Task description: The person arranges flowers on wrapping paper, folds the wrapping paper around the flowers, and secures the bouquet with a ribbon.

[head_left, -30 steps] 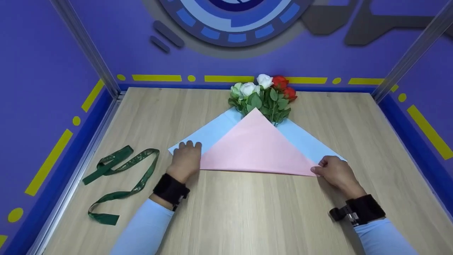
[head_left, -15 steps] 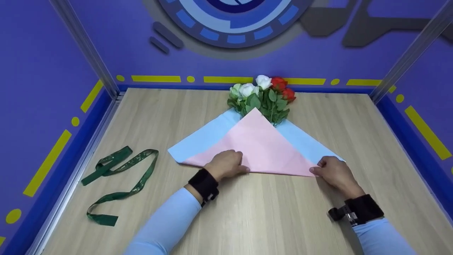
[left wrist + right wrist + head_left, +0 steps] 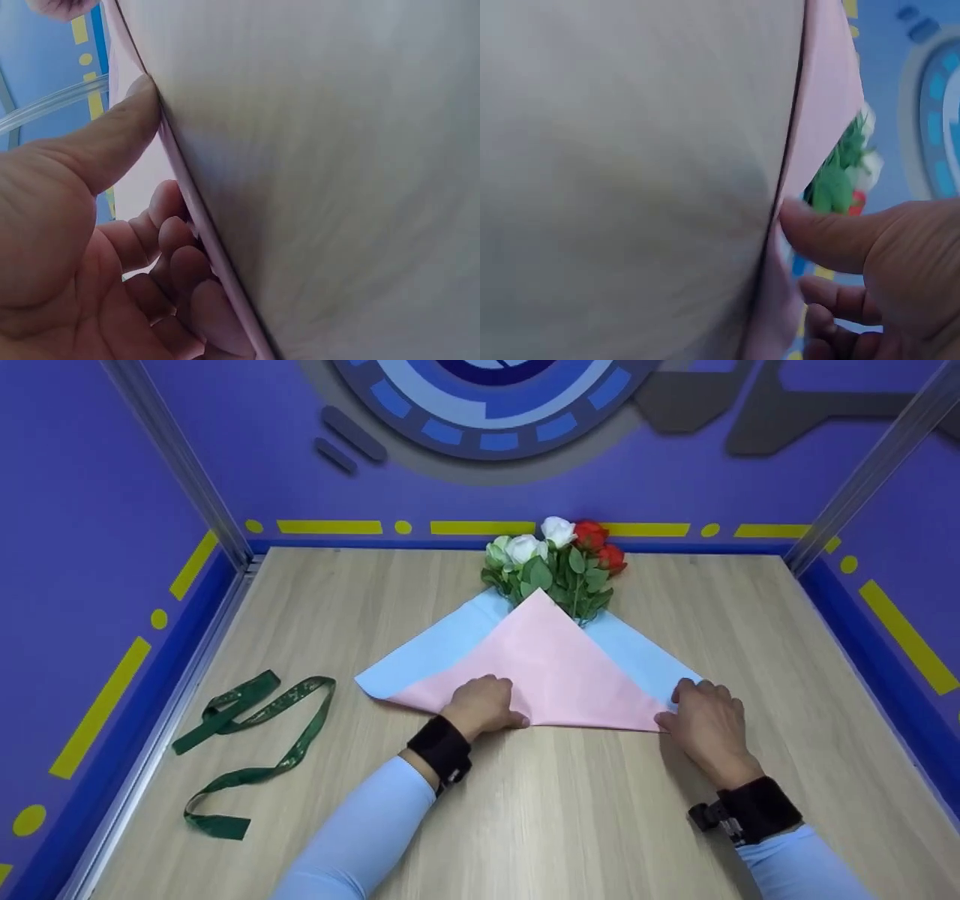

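A large sheet of wrapping paper, pink [image 3: 562, 660] on the outside and blue [image 3: 427, 649] inside, lies folded on the wooden table. Its straight fold faces the person. Behind its pink peak lies a bunch of white and red roses [image 3: 551, 556] with green leaves, the stems hidden. My left hand [image 3: 484, 706] presses on the middle of the fold, thumb [image 3: 124, 131] along the edge and fingertips on the pink face. At the right corner, my right hand [image 3: 709, 727] grips the paper, thumb [image 3: 829, 236] at the fold and fingers bent over the blue side.
A dark green ribbon [image 3: 296, 750] lies in loose bends on the table to the left. Purple wall panels [image 3: 187, 427] close off the back and both sides. The paper's left corner [image 3: 382, 690] curls slightly upward.
My left hand has moved right from the paper's left corner to the middle of the fold. My right hand has shifted slightly at its corner, its fingers more spread.
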The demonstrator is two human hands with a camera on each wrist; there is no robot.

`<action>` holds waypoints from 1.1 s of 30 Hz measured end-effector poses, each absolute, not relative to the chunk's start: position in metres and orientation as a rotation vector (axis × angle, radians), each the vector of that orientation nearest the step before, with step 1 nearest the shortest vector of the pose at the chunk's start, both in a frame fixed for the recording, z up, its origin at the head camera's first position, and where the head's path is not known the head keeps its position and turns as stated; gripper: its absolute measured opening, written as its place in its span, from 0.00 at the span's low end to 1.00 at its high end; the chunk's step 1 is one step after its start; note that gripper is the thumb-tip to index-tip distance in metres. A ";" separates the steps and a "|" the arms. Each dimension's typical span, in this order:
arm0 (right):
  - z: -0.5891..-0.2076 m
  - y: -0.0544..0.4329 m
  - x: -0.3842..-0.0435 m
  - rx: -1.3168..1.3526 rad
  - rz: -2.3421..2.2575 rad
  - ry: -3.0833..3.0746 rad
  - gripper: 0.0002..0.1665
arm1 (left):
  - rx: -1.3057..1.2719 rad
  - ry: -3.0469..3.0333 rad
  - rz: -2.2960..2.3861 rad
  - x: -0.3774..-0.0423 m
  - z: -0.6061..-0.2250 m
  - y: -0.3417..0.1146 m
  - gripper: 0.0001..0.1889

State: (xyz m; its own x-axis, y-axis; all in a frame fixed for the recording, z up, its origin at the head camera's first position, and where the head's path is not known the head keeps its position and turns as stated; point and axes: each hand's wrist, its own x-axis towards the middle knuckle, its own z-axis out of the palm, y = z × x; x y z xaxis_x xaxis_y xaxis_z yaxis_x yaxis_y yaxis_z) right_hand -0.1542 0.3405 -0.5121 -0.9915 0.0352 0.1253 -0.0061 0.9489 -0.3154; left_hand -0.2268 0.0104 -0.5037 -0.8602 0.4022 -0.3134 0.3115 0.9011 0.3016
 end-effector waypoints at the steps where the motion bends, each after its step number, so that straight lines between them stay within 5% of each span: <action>1: -0.512 0.332 -0.153 0.026 0.437 -2.932 0.14 | 0.521 2.687 0.341 -0.227 -0.503 0.011 0.31; 5: -0.516 0.283 -0.154 0.198 0.443 -2.889 0.07 | 0.516 2.671 0.344 -0.229 -0.502 0.012 0.31; 11: -0.520 0.218 -0.169 0.242 0.700 -3.079 0.15 | 0.504 2.664 0.347 -0.231 -0.502 0.011 0.29; 20: -0.524 0.218 -0.176 0.104 0.806 -3.121 0.20 | 0.484 2.652 0.347 -0.231 -0.501 0.012 0.28; 25: -0.526 0.215 -0.150 0.449 0.521 -2.935 0.19 | 0.493 2.651 0.348 -0.230 -0.500 0.014 0.28; 30: -0.526 0.211 -0.118 0.711 0.345 -3.133 0.47 | 0.488 2.646 0.352 -0.231 -0.501 0.015 0.28; 33: -0.526 0.217 -0.112 0.730 0.346 -3.284 0.51 | 0.482 2.641 0.345 -0.232 -0.501 0.015 0.28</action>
State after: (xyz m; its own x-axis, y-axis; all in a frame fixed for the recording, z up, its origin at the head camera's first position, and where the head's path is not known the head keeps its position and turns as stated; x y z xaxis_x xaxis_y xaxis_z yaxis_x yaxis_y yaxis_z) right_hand -0.1119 0.2170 -0.5261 -0.8794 -0.4377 -0.1874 -0.3890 0.8874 -0.2472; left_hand -0.2322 0.0148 -0.5006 -0.8467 0.3849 -0.3674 0.2775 0.9085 0.3124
